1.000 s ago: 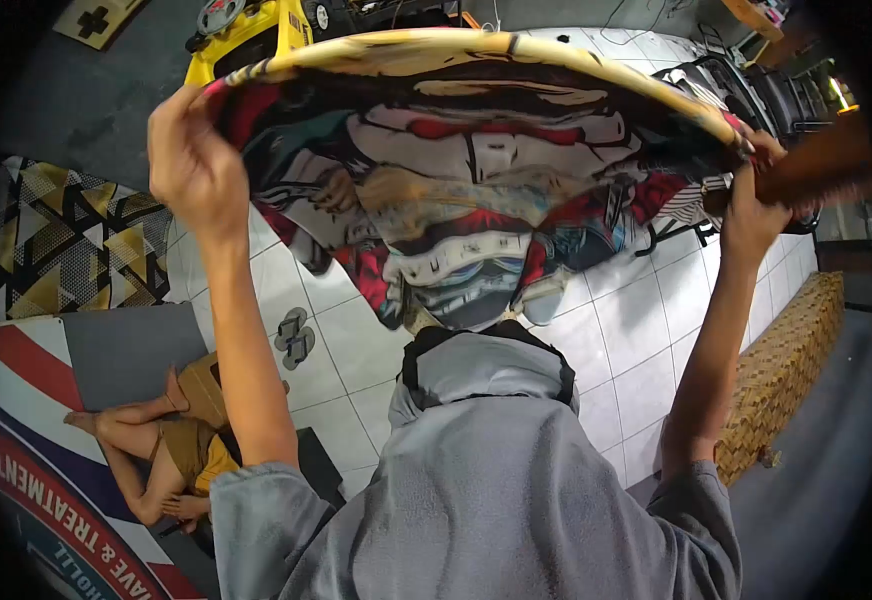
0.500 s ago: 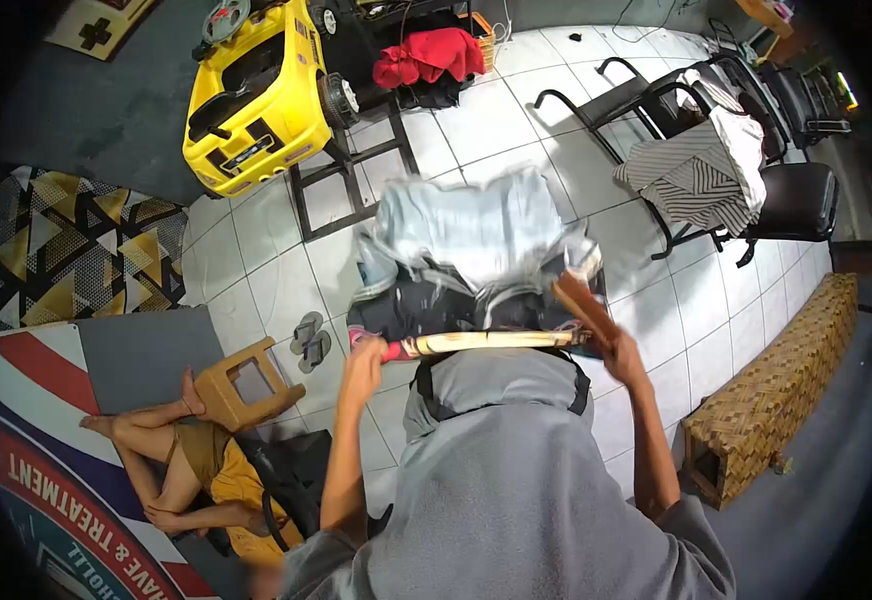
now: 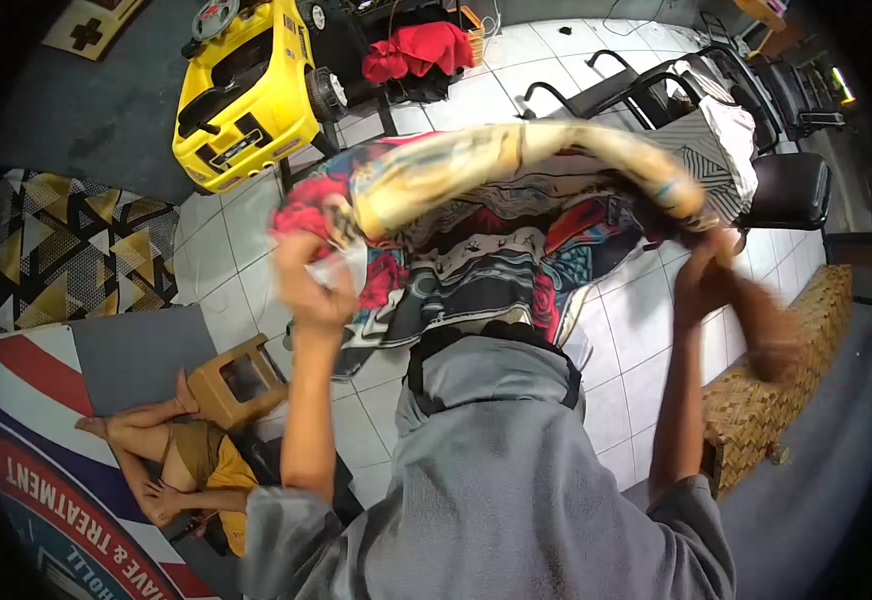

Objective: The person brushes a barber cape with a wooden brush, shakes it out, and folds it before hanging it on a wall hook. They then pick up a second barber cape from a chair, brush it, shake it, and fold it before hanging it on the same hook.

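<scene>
A colourful patterned cape point(image 3: 486, 265), like a barber's, billows out in front of me between my two hands. Its near-cream upper edge arches upward and is smeared by motion. My left hand point(image 3: 316, 285) is closed on the cape's left end, beside a red flower print. At the other end, my right hand point(image 3: 706, 275) grips the cape's dark corner. A brown, wooden-looking object point(image 3: 766, 325), maybe a brush, also sticks out of my right hand; blur hides its exact shape.
A yellow toy car point(image 3: 246, 100) stands at the upper left, near a red cloth point(image 3: 421, 50). Black chairs with a striped cloth point(image 3: 701, 140) are at the right. A woven box point(image 3: 781, 390) lies lower right. Another person point(image 3: 191, 455) sits at lower left by a brown stool point(image 3: 241, 380).
Both hands have risen and moved forward and apart. The cape has swung up from low before me, its patterned side now showing. The brown object has swung outward to the right.
</scene>
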Available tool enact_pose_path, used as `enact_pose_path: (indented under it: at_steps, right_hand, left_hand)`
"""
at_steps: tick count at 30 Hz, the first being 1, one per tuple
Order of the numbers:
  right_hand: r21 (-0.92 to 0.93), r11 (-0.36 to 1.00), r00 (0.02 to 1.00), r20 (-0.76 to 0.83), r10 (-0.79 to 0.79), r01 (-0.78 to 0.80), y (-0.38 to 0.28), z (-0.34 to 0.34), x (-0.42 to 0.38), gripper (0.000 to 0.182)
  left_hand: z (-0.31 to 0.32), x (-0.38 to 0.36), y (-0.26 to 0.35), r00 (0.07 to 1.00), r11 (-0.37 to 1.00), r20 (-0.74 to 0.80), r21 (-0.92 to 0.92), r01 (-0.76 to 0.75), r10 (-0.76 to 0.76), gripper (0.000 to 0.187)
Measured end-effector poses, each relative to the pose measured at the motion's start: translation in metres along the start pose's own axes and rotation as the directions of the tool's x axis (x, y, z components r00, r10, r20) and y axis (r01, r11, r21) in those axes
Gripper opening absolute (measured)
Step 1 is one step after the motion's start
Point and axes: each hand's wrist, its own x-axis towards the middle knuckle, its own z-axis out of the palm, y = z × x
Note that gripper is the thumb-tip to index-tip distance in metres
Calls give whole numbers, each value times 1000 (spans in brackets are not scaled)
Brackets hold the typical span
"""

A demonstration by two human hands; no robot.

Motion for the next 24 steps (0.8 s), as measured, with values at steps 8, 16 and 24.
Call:
enact_pose_path:
  at_steps: [8, 16, 24]
  right_hand:
    - [-326, 842, -44, 939, 341, -429, 39, -21, -184, 24]
    - [197, 962, 624, 781, -37, -191, 18, 12, -9, 38]
    - [-445, 862, 965, 27, -259, 244, -7, -8, 22, 22]
  left_hand:
    - [-25, -201, -26, 147, 836, 966, 104, 539, -215, 32]
    - [15, 10, -67, 805, 926, 469, 276, 258, -363, 23]
    - [7, 64, 36, 982, 988, -117, 35, -148, 151, 37]
